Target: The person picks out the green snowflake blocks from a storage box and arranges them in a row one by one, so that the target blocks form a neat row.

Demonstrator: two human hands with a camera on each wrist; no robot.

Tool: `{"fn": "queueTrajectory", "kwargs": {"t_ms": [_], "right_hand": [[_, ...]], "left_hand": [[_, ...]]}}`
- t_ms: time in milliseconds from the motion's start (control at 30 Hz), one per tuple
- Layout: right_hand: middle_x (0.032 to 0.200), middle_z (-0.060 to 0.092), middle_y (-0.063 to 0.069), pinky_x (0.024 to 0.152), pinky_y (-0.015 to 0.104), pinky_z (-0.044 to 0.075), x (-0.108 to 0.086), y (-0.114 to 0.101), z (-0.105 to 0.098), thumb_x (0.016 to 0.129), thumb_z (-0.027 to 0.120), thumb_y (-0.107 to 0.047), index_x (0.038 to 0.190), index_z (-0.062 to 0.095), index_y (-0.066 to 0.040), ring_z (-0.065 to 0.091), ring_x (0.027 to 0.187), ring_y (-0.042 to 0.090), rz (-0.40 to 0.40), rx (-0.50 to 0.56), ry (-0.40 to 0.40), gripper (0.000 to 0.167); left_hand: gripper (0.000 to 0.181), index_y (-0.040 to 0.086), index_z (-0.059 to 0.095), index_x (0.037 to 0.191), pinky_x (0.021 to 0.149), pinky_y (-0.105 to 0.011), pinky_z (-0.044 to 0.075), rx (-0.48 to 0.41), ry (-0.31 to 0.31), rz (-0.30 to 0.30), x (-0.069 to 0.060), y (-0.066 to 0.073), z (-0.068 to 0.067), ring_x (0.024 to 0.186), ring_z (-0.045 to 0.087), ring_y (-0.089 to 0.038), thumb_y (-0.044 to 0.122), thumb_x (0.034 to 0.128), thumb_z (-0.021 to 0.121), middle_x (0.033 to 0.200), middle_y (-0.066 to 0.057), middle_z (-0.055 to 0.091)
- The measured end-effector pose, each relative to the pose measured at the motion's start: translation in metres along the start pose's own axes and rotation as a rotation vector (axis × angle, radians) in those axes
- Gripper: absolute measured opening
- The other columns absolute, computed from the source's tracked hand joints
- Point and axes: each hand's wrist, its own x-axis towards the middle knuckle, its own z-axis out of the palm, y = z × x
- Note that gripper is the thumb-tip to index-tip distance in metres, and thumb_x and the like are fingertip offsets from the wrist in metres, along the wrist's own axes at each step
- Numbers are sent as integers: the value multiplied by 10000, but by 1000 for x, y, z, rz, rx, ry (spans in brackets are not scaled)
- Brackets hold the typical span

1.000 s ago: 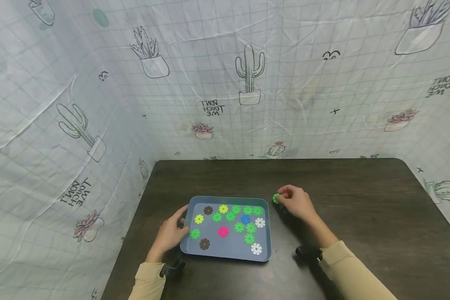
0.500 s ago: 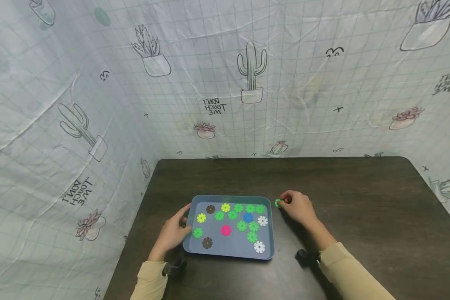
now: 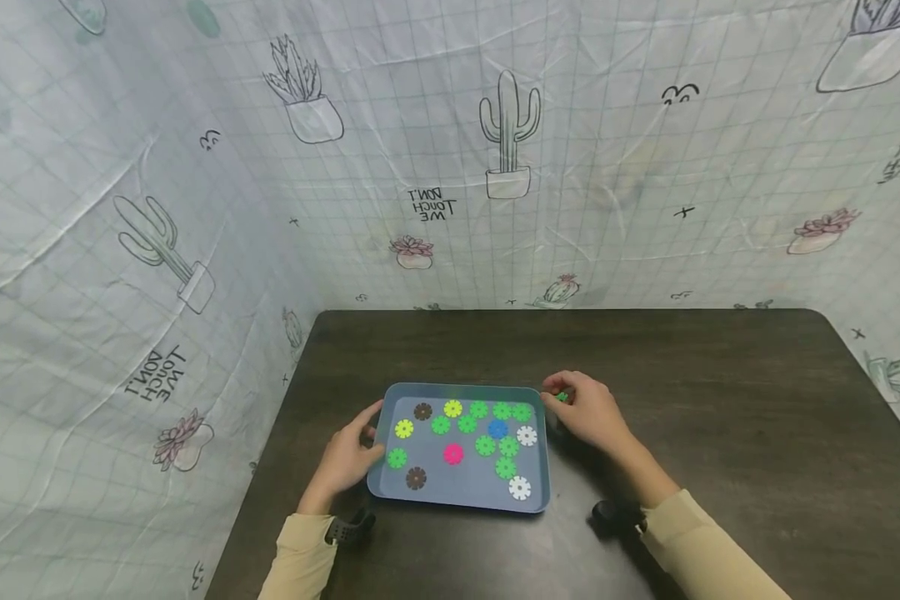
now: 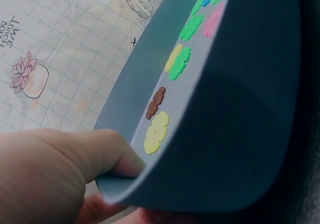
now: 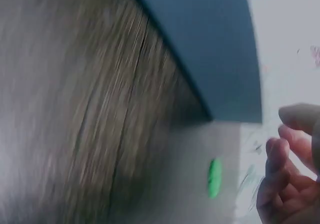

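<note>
On the dark table stands a blue-grey tray. My left hand grips its left wall; in the left wrist view the thumb bends over the rim with the fingers beneath. Several flat notched plastic discs lie in the tray: green, yellow, brown, white, blue and pink. My right hand hovers by the tray's far right corner, fingers loosely bent and holding nothing. A loose green disc lies on the table, apart from the fingers in the right wrist view.
The table reaches far to the right of the tray. A patterned cloth with plant drawings hangs behind the table and on its left side. Dark wrist straps with devices sit on both wrists.
My right hand has let go of the green disc and shifted left toward the tray's corner. The left hand has stayed on the tray. The head view has tilted slightly.
</note>
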Motion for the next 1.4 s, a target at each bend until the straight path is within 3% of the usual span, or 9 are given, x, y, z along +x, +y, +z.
{"fn": "queueTrajectory", "kwargs": {"t_ms": [233, 367, 633, 800, 1133, 1400], "right_hand": [[1022, 697, 39, 592, 283, 479, -4, -38, 9, 923, 782, -195, 1144, 752, -64, 545, 655, 59, -197, 48, -183, 259], [1064, 704, 53, 623, 271, 492, -5, -52, 19, 919, 786, -218, 1166, 756, -63, 552, 671, 32, -304, 35, -299, 293], [1072, 661, 31, 831, 421, 542, -7, -60, 48, 857, 843, -258, 1143, 763, -85, 648, 968, 198, -411, -210, -379, 343], [1014, 614, 25, 787, 427, 548, -10, -61, 57, 827, 871, -225, 1101, 760, -81, 651, 910, 216, -416, -275, -399, 328], [986, 583, -4, 781, 418, 537, -11, -64, 56, 817, 883, -236, 985, 694, -105, 619, 873, 184, -335, -255, -402, 284], [876, 592, -78, 732, 366, 496, -9, -63, 57, 799, 893, -248, 982, 661, -156, 540, 793, 91, -366, -219, -371, 310]], "left_hand": [[763, 201, 486, 1561, 501, -292, 374, -3, 7, 11, 5, 2, -3, 521, 442, -103, 14, 849, 687, 976, -67, 641], [764, 207, 488, 1560, 503, -295, 376, -9, 7, 15, 9, 4, -4, 518, 442, -104, 15, 848, 685, 977, -69, 649], [750, 210, 492, 1558, 510, -299, 395, -13, 6, 9, 6, -1, 1, 538, 455, -100, 18, 857, 678, 1006, -67, 652], [748, 196, 492, 1557, 508, -297, 395, -25, 0, -5, 0, -5, 5, 538, 451, -98, 15, 856, 677, 1015, -73, 654], [743, 177, 498, 1551, 508, -290, 389, -28, 7, -1, -2, -4, 4, 531, 437, -97, 6, 849, 673, 1014, -78, 648], [755, 192, 490, 1558, 507, -285, 393, -31, 10, -25, -1, -3, 3, 526, 435, -95, 12, 849, 675, 1026, -65, 644]]}}
